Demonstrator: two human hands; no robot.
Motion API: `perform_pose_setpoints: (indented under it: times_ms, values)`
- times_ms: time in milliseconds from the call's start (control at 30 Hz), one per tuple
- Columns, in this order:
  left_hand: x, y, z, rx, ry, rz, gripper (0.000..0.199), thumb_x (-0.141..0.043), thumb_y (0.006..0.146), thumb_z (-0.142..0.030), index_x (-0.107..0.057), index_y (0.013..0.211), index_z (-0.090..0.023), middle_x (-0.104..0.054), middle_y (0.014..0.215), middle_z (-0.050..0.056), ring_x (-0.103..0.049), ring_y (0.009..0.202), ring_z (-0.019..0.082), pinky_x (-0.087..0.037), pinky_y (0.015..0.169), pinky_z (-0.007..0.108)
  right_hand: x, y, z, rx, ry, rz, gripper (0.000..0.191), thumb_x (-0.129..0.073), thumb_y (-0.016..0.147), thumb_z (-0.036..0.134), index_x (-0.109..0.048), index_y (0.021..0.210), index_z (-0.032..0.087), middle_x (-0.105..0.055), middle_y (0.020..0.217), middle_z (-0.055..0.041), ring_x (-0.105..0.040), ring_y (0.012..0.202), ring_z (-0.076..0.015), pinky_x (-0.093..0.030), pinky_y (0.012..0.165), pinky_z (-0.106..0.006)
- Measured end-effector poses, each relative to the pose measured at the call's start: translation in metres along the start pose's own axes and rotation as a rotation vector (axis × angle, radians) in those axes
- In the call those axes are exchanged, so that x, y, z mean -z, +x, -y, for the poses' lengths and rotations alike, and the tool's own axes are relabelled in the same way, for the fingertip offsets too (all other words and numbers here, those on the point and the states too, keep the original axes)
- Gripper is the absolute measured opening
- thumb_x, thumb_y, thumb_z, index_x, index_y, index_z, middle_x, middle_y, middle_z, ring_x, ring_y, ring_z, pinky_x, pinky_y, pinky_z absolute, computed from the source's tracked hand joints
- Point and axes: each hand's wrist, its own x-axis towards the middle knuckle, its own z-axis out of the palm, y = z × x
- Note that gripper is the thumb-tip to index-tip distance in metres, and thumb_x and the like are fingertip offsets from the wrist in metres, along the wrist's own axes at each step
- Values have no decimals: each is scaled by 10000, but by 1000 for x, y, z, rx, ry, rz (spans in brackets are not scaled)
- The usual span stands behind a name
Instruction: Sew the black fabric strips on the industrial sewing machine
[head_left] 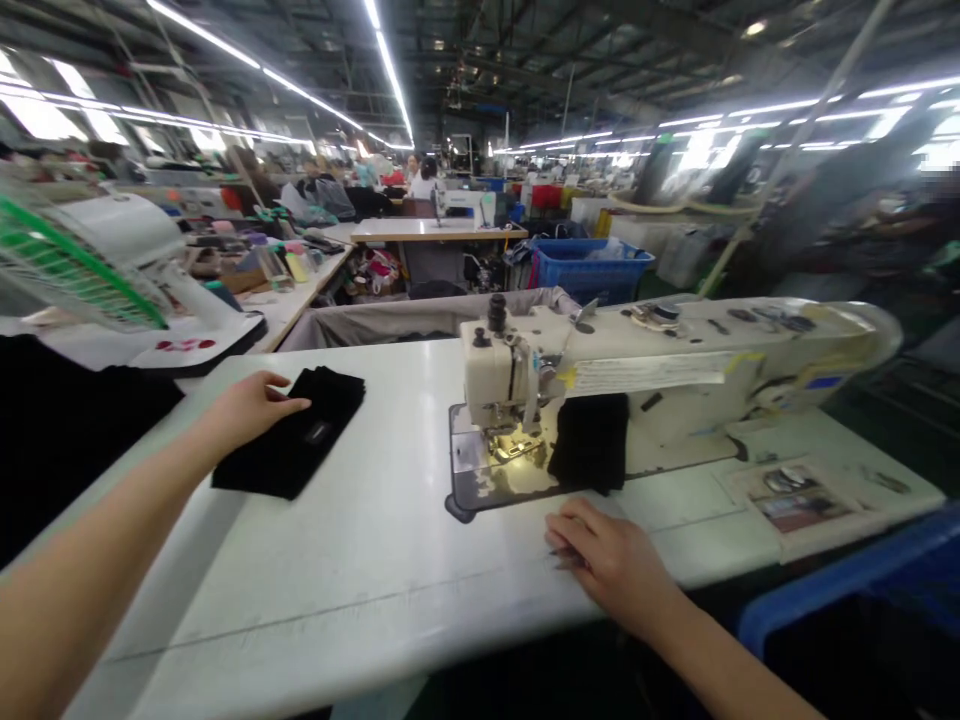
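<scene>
Two hands at one pale table, with clock hours counted from the centre of view. Toward half past eight, a black stack of cloth, and over its ten o'clock side the left hand, thumb and forefinger parted, other fingers mostly hidden, any grip on cloth impossible to tell. Toward five, the right hand, fingers curled closed around a small dark tool. At three, a sewing machine; at four, on its bed, a black piece of cloth. Toward half past nine, a fan.
</scene>
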Motion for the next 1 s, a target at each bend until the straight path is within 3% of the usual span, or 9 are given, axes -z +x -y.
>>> perform_pose_setpoints:
  times_ms: [133,200,367,500,600,700,867,933,1000]
  values:
    - [-5,-26,-23,-184,275,-181,578,-491,870,-510,-531,1273,-97,-621,1222,210,-601,1146,404,-532,913,537,22,1,-23,-108,-90,-86,227,-467,989,198,-666,1096,189,-677,1028,-80,-677,773,-152,-523,644,-248]
    - [-7,-51,-44,-290,182,-245,542,-421,900,-534,-542,1270,-157,-627,1194,169,-618,1111,394,-534,923,550,32,0,-38,-178,-139,-68,252,-515,953,192,-655,1162,193,-672,1123,-86,-691,815,-164,-538,657,-257]
    - [-25,-116,-94,-633,-158,-150,315,-466,955,-487,-592,1145,-269,-675,994,61,-680,884,273,-587,841,442,32,2,-54,-243,-177,76,274,-583,900,181,-661,1163,189,-682,1192,-74,-708,828,-176,-563,687,-280]
    - [-45,-154,-124,-881,-309,0,255,-491,985,-402,-623,1156,-267,-716,986,47,-702,834,219,-610,750,350,22,6,-51,-381,-51,-38,180,-553,905,168,-715,967,216,-729,1055,-25,-707,781,-156,-566,706,-267]
    - [-53,-171,-145,-1008,-351,26,251,-466,1005,-319,-635,1175,-246,-730,1026,58,-714,890,212,-618,785,335,24,9,-53,-432,21,-106,200,-539,904,159,-728,924,223,-743,1025,-21,-712,813,-163,-576,726,-268]
    - [-52,-181,-167,-1139,-343,-30,320,-456,1003,-227,-582,1297,-201,-699,1197,97,-680,1083,235,-596,927,375,38,11,-56,-311,-80,-158,281,-490,935,134,-710,1097,203,-726,1153,-58,-711,929,-183,-575,761,-283]
    - [-39,-194,-203,-1223,-277,-195,527,-556,955,-152,-415,1457,-81,-525,1452,185,-457,1386,312,-453,1117,494,72,12,-24,147,-411,-289,312,-448,985,117,-659,1215,123,-715,1191,-131,-712,827,-185,-528,659,-281]
    - [-33,-198,-212,-1175,-354,-164,491,-590,942,-186,-486,1413,-92,-603,1368,182,-561,1285,324,-491,1064,510,80,11,-1,246,-348,-243,334,-409,1012,149,-625,1265,118,-725,1147,-135,-702,807,-184,-511,637,-282]
    - [-25,-199,-216,-1046,-529,25,323,-568,948,-205,-638,1258,-146,-732,1145,120,-704,1035,277,-577,918,437,83,10,19,231,-156,-279,318,-475,1011,206,-586,1307,165,-730,1115,-110,-689,810,-180,-512,655,-278]
